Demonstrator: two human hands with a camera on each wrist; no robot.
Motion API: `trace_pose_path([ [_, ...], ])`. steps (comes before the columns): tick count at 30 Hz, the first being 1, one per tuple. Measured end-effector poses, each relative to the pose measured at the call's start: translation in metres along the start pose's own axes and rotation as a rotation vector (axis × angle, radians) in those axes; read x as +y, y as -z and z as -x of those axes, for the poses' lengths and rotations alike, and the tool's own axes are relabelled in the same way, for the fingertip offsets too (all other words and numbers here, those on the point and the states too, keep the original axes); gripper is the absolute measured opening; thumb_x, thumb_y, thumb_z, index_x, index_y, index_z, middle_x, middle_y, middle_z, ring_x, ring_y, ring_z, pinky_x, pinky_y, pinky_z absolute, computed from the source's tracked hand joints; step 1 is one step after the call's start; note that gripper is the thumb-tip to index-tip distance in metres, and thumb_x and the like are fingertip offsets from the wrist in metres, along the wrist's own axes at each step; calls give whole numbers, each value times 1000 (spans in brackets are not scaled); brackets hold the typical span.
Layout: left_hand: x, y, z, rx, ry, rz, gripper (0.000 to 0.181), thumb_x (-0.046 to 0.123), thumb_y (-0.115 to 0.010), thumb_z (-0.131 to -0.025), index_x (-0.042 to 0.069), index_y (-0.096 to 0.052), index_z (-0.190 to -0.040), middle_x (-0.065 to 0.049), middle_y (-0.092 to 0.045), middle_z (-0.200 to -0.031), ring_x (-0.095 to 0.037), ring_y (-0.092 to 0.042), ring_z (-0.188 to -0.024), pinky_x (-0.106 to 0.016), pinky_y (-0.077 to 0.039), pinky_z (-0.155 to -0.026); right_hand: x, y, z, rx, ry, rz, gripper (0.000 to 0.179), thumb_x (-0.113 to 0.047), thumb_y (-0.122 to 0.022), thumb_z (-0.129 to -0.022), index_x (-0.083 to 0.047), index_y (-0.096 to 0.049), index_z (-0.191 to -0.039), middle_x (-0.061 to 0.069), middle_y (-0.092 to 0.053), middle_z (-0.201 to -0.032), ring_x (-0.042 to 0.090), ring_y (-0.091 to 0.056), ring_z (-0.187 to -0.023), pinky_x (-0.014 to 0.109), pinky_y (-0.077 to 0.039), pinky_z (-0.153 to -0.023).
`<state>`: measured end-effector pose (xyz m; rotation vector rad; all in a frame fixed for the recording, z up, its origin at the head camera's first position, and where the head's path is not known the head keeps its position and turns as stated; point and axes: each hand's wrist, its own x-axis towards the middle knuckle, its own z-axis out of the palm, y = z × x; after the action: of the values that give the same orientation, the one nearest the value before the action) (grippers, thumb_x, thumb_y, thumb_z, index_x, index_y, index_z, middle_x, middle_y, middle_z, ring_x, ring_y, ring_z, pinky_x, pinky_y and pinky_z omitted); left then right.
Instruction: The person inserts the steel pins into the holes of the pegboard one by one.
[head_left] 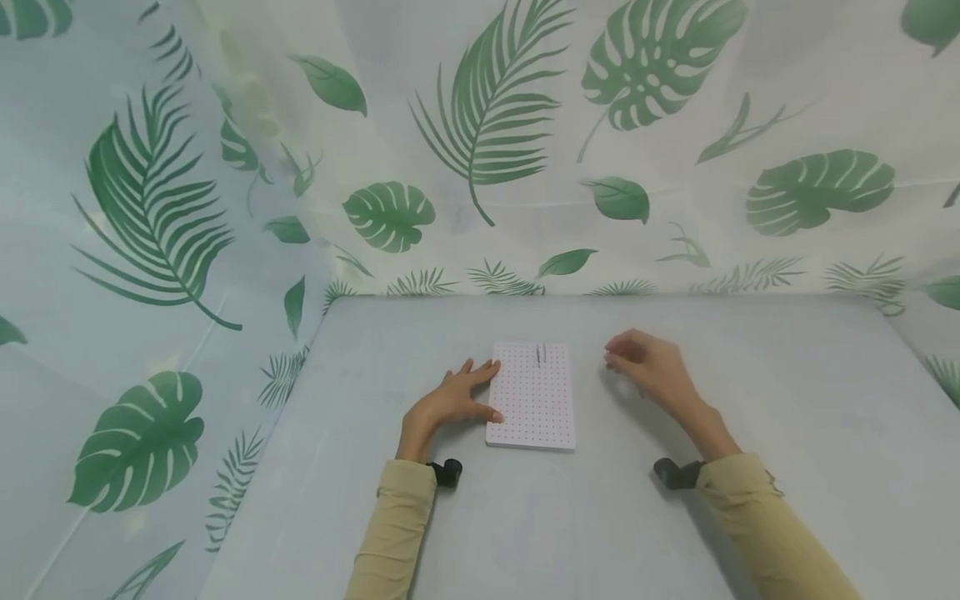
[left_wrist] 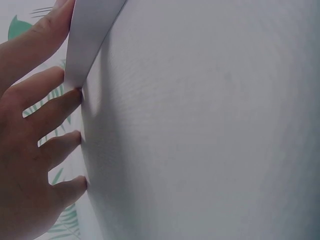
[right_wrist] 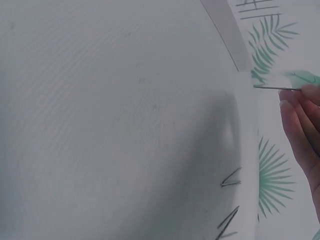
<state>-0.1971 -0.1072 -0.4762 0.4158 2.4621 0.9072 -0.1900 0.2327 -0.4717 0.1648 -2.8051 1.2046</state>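
A white board (head_left: 531, 404) dotted with rows of small holes lies on the table, with several thin dark pins (head_left: 541, 355) standing near its far edge. My left hand (head_left: 450, 396) is at the board's left side, fingers spread, its thumb and forefinger touching the board. From the left wrist view, the other fingertips reach down beside the board's edge (left_wrist: 90, 40). To the right of the board, my right hand (head_left: 654, 371) is raised above the table. It pinches a thin metal pin (right_wrist: 270, 88) between thumb and fingertips, the pin pointing toward the board.
Several thin dark pins (right_wrist: 230, 179) are on the pale table (head_left: 787, 400) below the right hand. A leaf-printed curtain (head_left: 525, 233) hangs along the table's back and left edges. Small black cameras (head_left: 447, 473) sit on both wrists.
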Motion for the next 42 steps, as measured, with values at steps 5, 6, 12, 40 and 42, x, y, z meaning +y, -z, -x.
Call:
trace_pose_path([
  [5,-1,0,-1,-5,-22,-9,95,33,-85,-84,20,-33,-162,1,-24,-170,-29,-3,-161,-54,2,-131,-4,-6,-4,-1,3,-7,17,-11,-73,-94,-5,-70,-110,16,-76,-103,29,-74,-92,28,-59,-73],
  [6,-1,0,-2,-5,-24,-11,95,33,-85,-84,20,-33,-162,1,-24,-170,-28,-3,-161,-53,2,-131,-5,-7,-5,-1,5,-8,17,-11,-73,-94,-5,-70,-109,16,-76,-103,29,-74,-93,32,-60,-76],
  [12,-3,-1,-2,2,-17,-6,95,34,-85,-84,22,-33,-162,1,-24,-170,-29,-3,-161,-55,2,-130,-9,-12,-12,10,66,-19,15,-6,-75,-92,-2,-69,-106,17,-76,-102,33,-75,-95,50,-62,-85],
  [40,0,1,-1,6,-13,-21,95,35,-85,-84,22,-33,-163,1,-24,-170,-29,-3,-161,-55,1,-130,-33,-32,-28,-15,114,-120,12,-5,-75,-92,-2,-68,-101,14,-76,-98,28,-75,-91,22,-59,-80],
  [42,0,1,-2,5,-15,-16,95,35,-85,-84,22,-33,-162,1,-24,-170,-29,-3,-161,-55,1,-130,-34,-34,-28,-22,104,-117,12,-6,-75,-92,-3,-68,-102,13,-76,-99,27,-74,-91,25,-60,-81],
])
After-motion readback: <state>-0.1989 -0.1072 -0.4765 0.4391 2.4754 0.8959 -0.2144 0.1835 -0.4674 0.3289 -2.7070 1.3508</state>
